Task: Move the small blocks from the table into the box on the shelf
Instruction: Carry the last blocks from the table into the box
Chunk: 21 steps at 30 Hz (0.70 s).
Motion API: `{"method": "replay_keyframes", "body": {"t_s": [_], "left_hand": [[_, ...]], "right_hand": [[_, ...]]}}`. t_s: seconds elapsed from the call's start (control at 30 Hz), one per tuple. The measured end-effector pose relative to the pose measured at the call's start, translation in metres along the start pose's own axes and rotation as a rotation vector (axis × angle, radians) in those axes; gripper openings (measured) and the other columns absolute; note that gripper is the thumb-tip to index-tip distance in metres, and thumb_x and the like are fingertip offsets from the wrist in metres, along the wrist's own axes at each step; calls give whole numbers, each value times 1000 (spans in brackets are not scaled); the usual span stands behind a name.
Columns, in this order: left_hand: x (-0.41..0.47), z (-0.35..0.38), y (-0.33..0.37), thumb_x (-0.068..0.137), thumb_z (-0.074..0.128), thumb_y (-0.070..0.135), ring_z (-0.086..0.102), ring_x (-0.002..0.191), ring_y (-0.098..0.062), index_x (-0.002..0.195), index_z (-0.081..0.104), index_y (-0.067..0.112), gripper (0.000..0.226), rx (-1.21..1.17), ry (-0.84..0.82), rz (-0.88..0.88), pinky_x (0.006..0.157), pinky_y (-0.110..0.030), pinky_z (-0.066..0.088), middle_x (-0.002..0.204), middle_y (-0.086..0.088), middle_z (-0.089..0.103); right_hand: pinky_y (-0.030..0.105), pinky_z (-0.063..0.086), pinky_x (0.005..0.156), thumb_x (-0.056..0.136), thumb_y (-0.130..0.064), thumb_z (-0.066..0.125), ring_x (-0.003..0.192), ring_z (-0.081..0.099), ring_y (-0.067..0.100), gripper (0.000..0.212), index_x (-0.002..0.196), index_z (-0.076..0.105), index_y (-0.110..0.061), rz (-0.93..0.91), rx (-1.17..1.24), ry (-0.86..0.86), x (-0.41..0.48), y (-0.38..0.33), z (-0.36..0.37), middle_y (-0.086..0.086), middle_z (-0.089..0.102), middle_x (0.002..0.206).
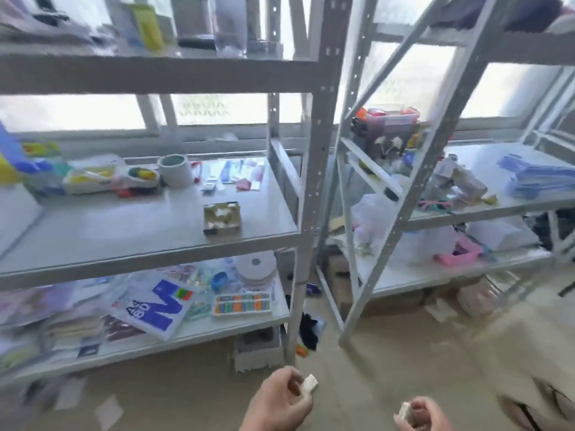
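Observation:
At the bottom of the head view my left hand [280,402] pinches a small white block [310,383] between thumb and fingers. To its right my right hand [420,413] is curled around another small white block [404,410]. Both hands hover low, above the floor. The box [221,218] is small and open-topped, with a dark rim, and holds several pale blocks. It stands on the middle shelf [124,231] of the left rack, well above and slightly left of my hands.
A grey upright post [314,181] of the left rack rises just right of the box. A mug [175,169] and packets lie behind the box. A second rack [404,181] full of clutter stands on the right. Paper scraps lie on the floor.

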State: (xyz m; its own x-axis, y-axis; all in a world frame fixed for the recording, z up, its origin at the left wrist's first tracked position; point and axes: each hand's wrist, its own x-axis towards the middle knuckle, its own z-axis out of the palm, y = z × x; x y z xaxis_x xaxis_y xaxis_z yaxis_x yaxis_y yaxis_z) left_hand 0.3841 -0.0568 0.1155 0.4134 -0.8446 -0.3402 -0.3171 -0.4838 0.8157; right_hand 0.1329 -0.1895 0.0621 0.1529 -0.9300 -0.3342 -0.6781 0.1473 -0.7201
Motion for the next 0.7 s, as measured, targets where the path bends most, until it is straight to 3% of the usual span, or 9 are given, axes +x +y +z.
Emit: {"method": "replay_keyframes", "body": {"t_s": [0.03, 0.13, 0.27, 0.47, 0.57, 0.7], "left_hand": [[9, -16, -4, 66, 67, 47, 54, 60, 3, 81, 62, 28, 25, -44, 57, -26, 65, -12, 45, 78, 10, 66], [29, -73, -16, 70, 74, 41, 53, 56, 6, 79, 65, 28, 18, -121, 201, -67, 65, -13, 47, 70, 10, 65], [63, -117, -17, 74, 79, 29, 56, 55, 7, 84, 69, 21, 17, -260, 279, -93, 63, -19, 51, 70, 6, 66], [135, -177, 10, 83, 74, 29, 62, 75, -6, 93, 62, 22, 17, -263, 464, -41, 58, -11, 47, 86, 4, 66], [176, -209, 24, 84, 72, 31, 63, 79, -8, 98, 62, 22, 19, -200, 555, -20, 65, -20, 52, 89, 5, 66], [228, -249, 29, 83, 71, 33, 61, 76, -3, 103, 64, 22, 24, -24, 634, 59, 64, -21, 52, 90, 8, 65]], "right_hand": [[11, 46, 53, 55, 3, 88, 45, 58, 7, 36, 69, 59, -14, -6, 36, 37, 3, -34, 9, 11, 68, 60], [16, 49, 57, 54, -27, 89, 50, 60, 5, 31, 73, 65, -25, -206, -90, -118, 9, -120, 34, -8, 69, 60], [16, 49, 65, 53, -46, 85, 61, 63, 4, 41, 81, 65, -24, -271, -132, -318, 40, -189, 63, -5, 71, 70], [19, 53, 69, 63, -43, 84, 67, 63, 6, 38, 89, 62, -26, -376, -171, -435, 106, -253, 92, -1, 69, 76], [16, 51, 68, 69, -42, 81, 72, 64, 6, 35, 95, 61, -30, -420, -160, -499, 134, -290, 103, -4, 69, 82], [17, 52, 66, 73, -34, 79, 63, 59, 1, 31, 99, 62, -31, -527, -157, -600, 162, -343, 123, -1, 68, 82]]}}
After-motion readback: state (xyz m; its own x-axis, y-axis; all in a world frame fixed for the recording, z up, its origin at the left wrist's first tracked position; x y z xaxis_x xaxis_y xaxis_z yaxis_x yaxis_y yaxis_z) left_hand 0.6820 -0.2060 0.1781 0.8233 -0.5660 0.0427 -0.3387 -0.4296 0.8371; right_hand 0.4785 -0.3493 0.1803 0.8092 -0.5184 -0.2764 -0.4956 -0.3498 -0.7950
